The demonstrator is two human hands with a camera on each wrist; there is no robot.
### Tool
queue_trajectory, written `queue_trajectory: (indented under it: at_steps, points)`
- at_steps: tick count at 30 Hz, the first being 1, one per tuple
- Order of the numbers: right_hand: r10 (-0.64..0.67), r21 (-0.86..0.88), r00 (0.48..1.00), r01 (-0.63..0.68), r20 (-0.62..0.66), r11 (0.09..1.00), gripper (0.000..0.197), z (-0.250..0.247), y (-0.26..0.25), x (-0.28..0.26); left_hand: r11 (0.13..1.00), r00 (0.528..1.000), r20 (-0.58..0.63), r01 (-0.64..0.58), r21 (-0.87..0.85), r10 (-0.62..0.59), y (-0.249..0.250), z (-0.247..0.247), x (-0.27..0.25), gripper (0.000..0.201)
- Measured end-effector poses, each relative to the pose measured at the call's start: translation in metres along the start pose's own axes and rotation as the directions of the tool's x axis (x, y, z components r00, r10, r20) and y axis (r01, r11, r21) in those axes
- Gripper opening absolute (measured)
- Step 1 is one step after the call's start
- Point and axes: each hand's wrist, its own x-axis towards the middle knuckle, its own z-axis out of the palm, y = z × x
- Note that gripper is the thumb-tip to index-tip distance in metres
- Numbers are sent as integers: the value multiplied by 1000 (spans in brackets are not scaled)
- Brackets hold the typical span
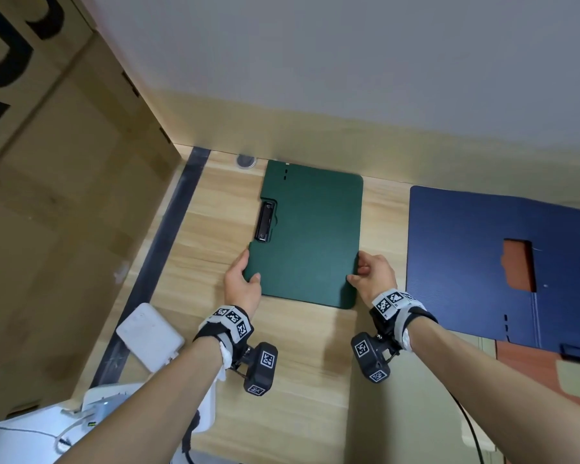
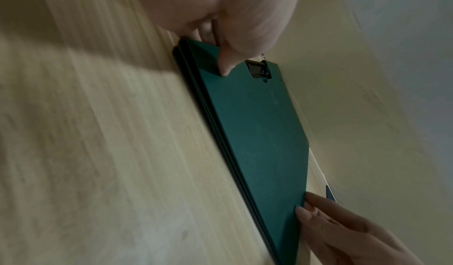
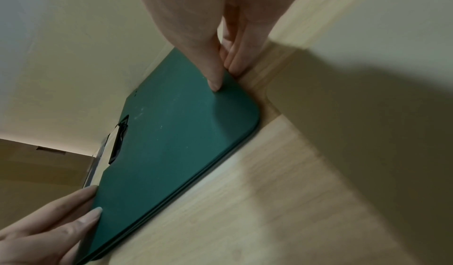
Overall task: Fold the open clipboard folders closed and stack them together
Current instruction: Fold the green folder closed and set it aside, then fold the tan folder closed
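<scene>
The green folder [image 1: 310,236] lay folded shut near the desk's [image 1: 292,380] back edge. The left hand [image 1: 243,283] pinched its near-left edge, thumb on top; the right hand [image 1: 372,274] pinched the near-right edge likewise. The blue folder [image 1: 466,256] lay open toward the right edge, yet to be folded and stacked.

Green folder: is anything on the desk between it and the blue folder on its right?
Nothing visible. Only a bare strip of desk separates the closed green folder, pinched by the left hand and right hand, from the open blue folder.
</scene>
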Motion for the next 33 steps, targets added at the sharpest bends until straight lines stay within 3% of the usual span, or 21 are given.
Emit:
queue_trajectory:
  at_steps: [6,9,13,17,24,29,33]
  points:
    - [-42,66,998,39,46,997,32,-9,4,-3,988,998,2,-59,141,59,9,1,0,65]
    - [34,168,999,-33,2,985,43,-24,16,-13,953,986,-39,-147,265,163,27,9,-11,64]
    - [74,192,994,-58,-79,980,34,-64,43,-29,921,971,32,-236,309,238,52,37,-33,58]
    - [161,211,979,-132,-124,969,33,-109,91,-51,926,956,206,-261,272,209,68,80,-64,54]
    - [287,242,931,-232,-226,942,27,-175,193,-94,916,871,462,-310,254,167,67,163,-132,51]
    - [332,257,915,-272,-229,927,22,-212,250,-122,919,820,571,-251,304,35,46,214,-177,40]
    - [354,254,899,-291,-256,923,14,-228,280,-135,849,829,560,-284,445,-16,30,250,-211,25]
